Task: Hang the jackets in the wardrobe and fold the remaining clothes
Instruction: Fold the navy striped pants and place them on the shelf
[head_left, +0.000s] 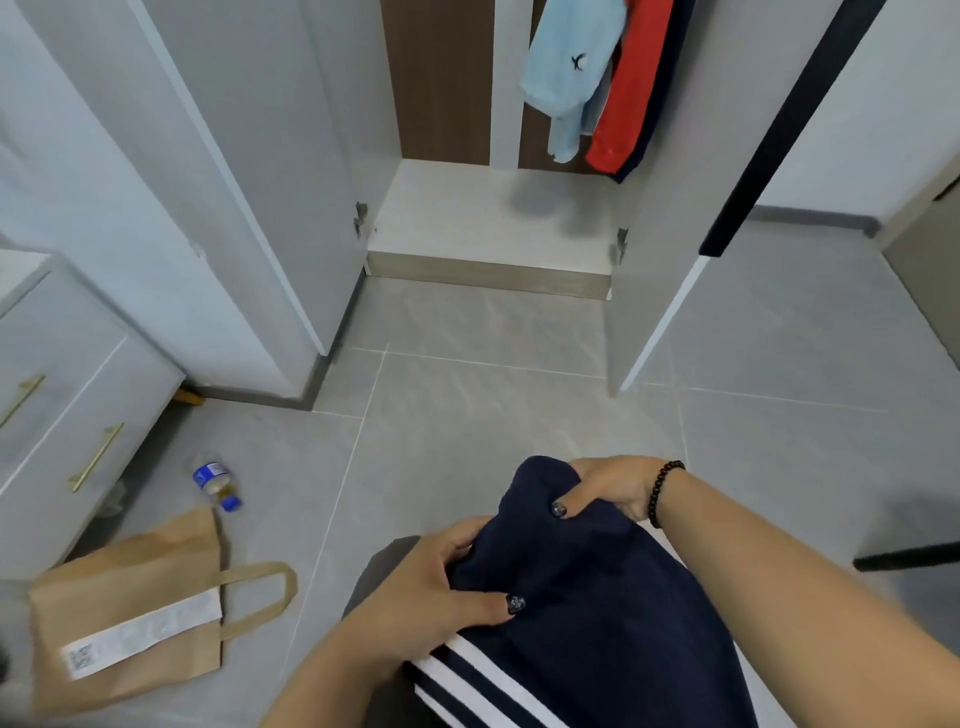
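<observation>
Navy garment (597, 597): soft matt cloth, white woven stripes at its lower edge. Floor (493, 389): smooth grey stone-look tiles, faint sheen, pale grout. Bag (130, 613): matt brown paper, white printed label. Bottle (215, 480): clear glossy plastic. Wardrobe (488, 218): matt grey doors, wood-grain base. Drawer handles (96, 457): brushed brass-coloured metal. Bracelet (662, 493): glossy black beads.

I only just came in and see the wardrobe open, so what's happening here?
A person is holding a navy garment with white stripes in both hands: the left hand grips its near side, the right hand its top edge. Ahead, the wardrobe stands open with a light blue garment and a red one already hanging. A paper bag and a plastic bottle lie on the floor.
</observation>
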